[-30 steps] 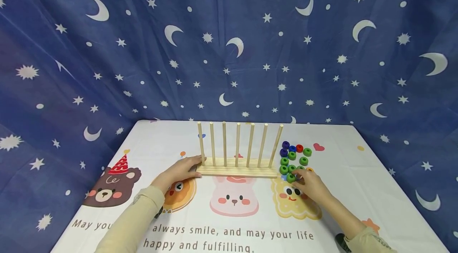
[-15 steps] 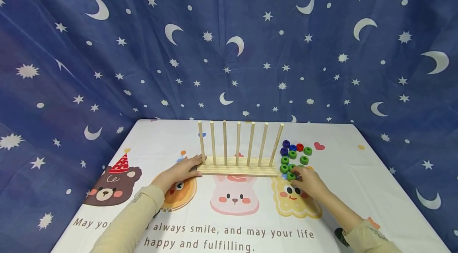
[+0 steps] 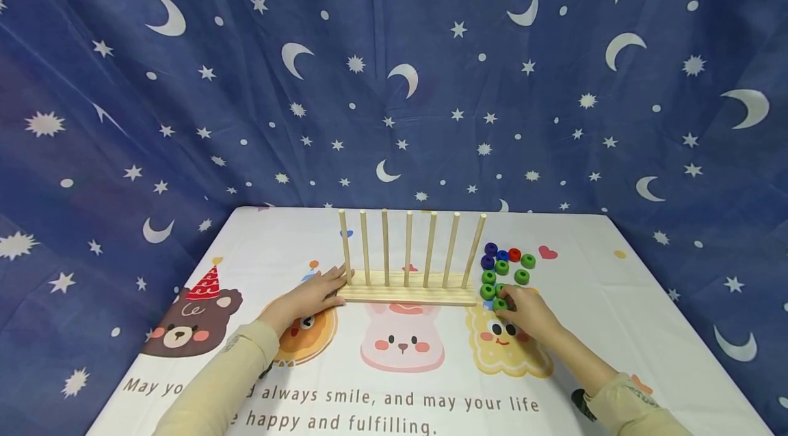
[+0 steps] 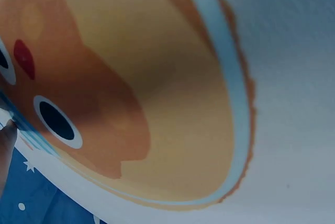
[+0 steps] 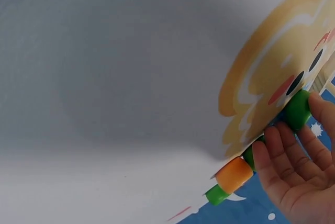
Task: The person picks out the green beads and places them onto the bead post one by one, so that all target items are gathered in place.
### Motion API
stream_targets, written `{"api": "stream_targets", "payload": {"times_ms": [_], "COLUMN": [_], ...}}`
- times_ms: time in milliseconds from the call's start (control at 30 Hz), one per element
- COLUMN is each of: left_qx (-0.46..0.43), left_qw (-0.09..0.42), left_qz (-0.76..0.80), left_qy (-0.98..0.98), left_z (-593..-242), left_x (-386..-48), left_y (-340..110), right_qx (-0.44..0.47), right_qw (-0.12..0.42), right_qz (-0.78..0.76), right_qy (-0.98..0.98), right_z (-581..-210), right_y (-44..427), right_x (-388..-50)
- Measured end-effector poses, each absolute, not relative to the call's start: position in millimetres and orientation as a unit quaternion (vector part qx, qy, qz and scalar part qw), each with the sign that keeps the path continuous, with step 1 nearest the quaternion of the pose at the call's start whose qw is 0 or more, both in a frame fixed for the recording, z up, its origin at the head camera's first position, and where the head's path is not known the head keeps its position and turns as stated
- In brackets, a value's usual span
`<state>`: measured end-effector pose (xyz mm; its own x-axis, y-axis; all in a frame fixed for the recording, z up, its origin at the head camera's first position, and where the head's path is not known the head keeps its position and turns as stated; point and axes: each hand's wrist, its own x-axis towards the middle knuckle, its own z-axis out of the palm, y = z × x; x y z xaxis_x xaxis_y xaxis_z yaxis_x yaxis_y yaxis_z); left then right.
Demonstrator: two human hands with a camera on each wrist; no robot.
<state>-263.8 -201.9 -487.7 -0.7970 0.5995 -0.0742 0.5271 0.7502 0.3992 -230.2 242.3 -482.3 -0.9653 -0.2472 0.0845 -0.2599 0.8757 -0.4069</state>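
Observation:
My left hand (image 3: pixel 310 295) rests at the left end of a wooden peg rack (image 3: pixel 406 295), its thumb at the front corner and fingers by the first peg. The rack's upright pegs carry no beads. To its right lies a cluster of beads. My right hand (image 3: pixel 527 311) pinches the frontmost green bead (image 3: pixel 499 304) between thumb and finger. In the right wrist view that green bead (image 5: pixel 297 110) sits at the thumb tip, with an orange bead (image 5: pixel 234 175) beyond the other fingers. The left wrist view shows mostly printed cloth, with a bit of the hand (image 4: pixel 6 143) at the edge.
Further back in the cluster are a red bead (image 3: pixel 514 254), a blue bead (image 3: pixel 502 256), a purple bead (image 3: pixel 490 249) and several green ones. A white printed cloth (image 3: pixel 308 231) covers the table. Behind it hangs a blue star-and-moon curtain (image 3: pixel 345 100).
The right hand has shifted slightly left, its thumb and fingers drawing in on the frontmost green bead. The left hand and the peg rack have stayed in place.

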Motion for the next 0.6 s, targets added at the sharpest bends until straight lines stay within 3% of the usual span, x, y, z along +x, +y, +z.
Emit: {"api": "stream_targets", "payload": {"times_ms": [233,600], "left_qx": [0.319,0.309], "left_qw": [0.100,0.101], "left_qz": [0.135,0.188], "left_qy": [0.933,0.927], "left_z": [-485.4,-488.2], "left_x": [-262.1,-270.5], "left_y": [-206.7,-203.7], "right_qx": [0.140,0.143], "right_qw": [0.012,0.033], "right_qz": [0.218,0.218], "right_qy": [-0.966,-0.965], "right_z": [-483.6,-480.3], "right_y": [242.0,240.2], "right_x": [-231.4,-229.8]}}
